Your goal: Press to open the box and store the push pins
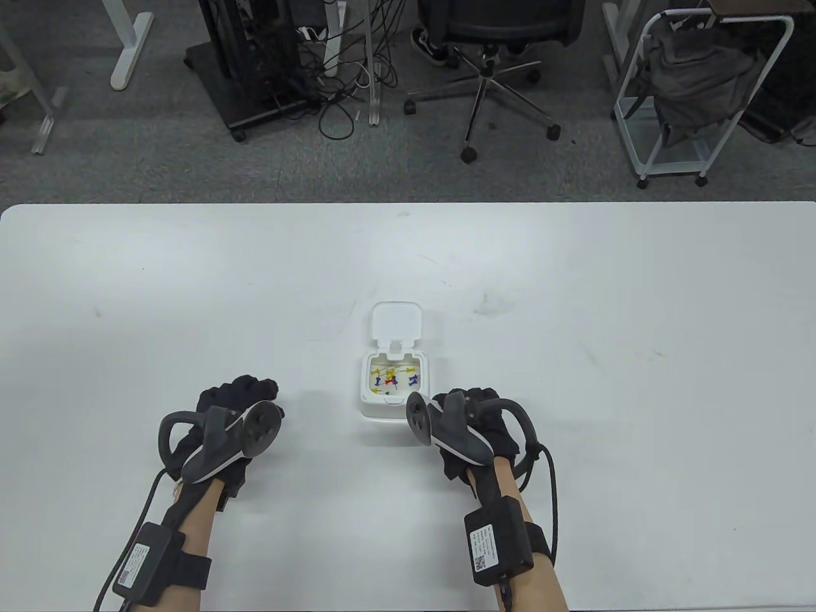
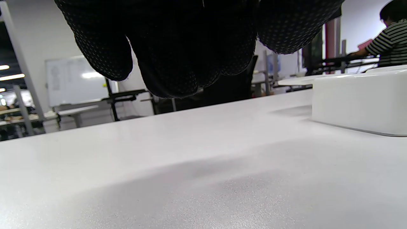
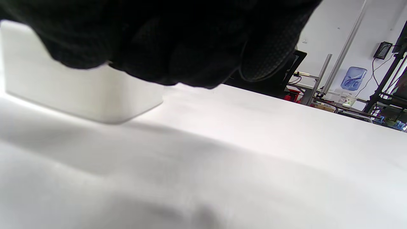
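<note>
A small white box [image 1: 382, 408] stands near the table's front middle with its hinged lid [image 1: 397, 322] flipped open toward the far side. Several coloured push pins [image 1: 393, 376] lie inside it. My right hand [image 1: 468, 401] rests on the table just right of the box's front corner, fingers [image 3: 190, 47] curled; the box wall [image 3: 79, 95] shows right behind them. My left hand [image 1: 252, 390] lies on the table well left of the box, fingers [image 2: 171, 63] curled and holding nothing; the box [image 2: 359, 101] sits at the right of its view.
The white table [image 1: 191, 287] stretches wide to both sides and behind the box. Beyond its far edge are an office chair [image 1: 491, 57], a cart [image 1: 695, 89] and cables on the floor.
</note>
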{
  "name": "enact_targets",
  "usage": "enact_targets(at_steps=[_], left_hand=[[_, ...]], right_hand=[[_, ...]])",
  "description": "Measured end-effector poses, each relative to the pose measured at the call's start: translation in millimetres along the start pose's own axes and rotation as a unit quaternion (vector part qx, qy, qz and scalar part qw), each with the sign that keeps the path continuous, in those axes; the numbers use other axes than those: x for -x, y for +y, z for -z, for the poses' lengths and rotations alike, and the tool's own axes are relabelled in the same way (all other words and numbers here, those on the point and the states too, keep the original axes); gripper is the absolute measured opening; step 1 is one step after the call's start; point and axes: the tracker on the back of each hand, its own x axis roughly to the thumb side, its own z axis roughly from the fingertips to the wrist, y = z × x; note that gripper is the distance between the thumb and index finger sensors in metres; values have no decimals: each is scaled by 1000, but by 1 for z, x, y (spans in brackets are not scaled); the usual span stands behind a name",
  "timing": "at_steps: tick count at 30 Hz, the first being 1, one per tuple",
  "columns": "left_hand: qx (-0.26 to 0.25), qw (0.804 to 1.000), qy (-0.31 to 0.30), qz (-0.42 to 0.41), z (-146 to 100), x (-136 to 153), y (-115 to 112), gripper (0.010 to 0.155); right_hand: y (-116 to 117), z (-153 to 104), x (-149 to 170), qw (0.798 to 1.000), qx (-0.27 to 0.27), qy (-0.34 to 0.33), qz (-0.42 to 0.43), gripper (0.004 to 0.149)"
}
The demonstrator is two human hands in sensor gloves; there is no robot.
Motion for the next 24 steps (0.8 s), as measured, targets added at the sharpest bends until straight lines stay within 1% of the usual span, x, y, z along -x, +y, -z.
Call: enact_targets(at_steps=[6, 11, 13, 18, 20, 24], left_hand=[[2, 1000, 0, -2, 0, 0, 0, 52], [6, 1000, 0, -6, 1, 1, -1, 51], [7, 1000, 0, -5, 1, 1, -1, 52], [1, 1000, -5, -2, 3, 0, 1, 51], [1, 1000, -6, -4, 3, 0, 1, 52], [1, 1000, -9, -1, 4, 0, 1, 51]], right_hand=[[-26, 15, -3, 1000, 24, 3, -3, 41], [-38, 30, -13, 1000, 18, -3, 15, 41], [-39, 36, -16, 1000, 22, -3, 19, 41], [-32, 50, -25, 998, 3, 0, 55, 41], [-29, 55, -27, 999, 8, 3, 47, 41], [-25, 64, -30, 999, 1, 9, 40, 41]])
